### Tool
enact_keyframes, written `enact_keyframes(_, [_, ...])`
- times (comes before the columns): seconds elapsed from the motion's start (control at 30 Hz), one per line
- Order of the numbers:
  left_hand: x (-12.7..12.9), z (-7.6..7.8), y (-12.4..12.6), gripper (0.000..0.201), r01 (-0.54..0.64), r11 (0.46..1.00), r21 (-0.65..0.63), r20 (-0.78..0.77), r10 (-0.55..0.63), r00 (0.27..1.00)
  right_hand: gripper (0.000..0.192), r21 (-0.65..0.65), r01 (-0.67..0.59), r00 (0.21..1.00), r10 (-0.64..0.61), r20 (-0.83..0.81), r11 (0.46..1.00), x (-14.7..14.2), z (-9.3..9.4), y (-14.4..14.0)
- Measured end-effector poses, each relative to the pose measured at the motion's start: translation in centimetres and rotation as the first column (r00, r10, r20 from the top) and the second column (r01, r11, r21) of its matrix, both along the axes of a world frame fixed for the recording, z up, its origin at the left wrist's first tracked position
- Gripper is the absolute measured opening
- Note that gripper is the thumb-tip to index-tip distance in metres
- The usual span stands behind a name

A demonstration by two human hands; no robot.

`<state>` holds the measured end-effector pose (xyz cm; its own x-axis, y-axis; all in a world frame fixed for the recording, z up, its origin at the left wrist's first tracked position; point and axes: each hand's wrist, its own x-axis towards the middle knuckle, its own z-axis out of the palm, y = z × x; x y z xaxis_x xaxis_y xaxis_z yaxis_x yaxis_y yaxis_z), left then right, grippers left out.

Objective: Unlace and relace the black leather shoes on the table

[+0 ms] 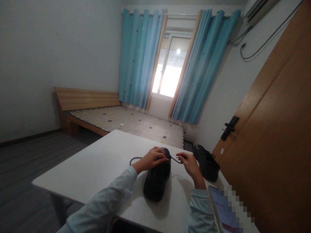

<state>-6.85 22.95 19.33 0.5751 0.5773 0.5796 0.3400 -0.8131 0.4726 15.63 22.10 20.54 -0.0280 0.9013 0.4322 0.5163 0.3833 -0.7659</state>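
Note:
A black shoe stands on the white table in front of me, its heel toward me. My left hand lies over the shoe's upper part, fingers bent together at the lacing; what they pinch, if anything, is hidden. One end of a black shoelace runs from the shoe to my right hand, which pinches it just right of the shoe. Another length of lace curves out left behind my left wrist. A second black shoe, laced, sits at the table's right edge beyond my right hand.
The white table reaches toward a bed with a small white remote on it. A phone lies by my right forearm. A wooden door with a black handle stands close on the right.

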Motion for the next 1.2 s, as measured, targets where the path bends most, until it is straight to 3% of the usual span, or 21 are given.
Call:
enact_keyframes(0.2, [0.0,-0.1,-0.1,0.027,-0.022,1.000,-0.005,0.004,0.022,1.000,0.010,-0.083,-0.142,0.990,0.143,0.013,0.986,-1.4,0.4,-0.8])
enact_keyframes(0.57, [0.1,-0.2,0.0,0.025,-0.023,1.000,0.001,0.002,0.023,1.000,0.011,-0.122,-0.148,0.986,0.156,0.059,0.982,-1.6,0.5,-0.7])
enact_keyframes(0.8, [0.1,0.0,-0.2,0.022,-0.016,1.000,0.009,-0.002,0.016,1.000,0.022,-0.089,-0.067,0.986,0.079,0.145,0.994,-1.8,-0.1,-0.3])
enact_keyframes(1.2, [0.8,0.0,0.2,0.020,-0.164,0.985,0.059,-0.024,0.166,0.986,0.020,-0.171,-0.150,0.974,0.175,0.142,0.974,-1.0,0.3,-0.4])
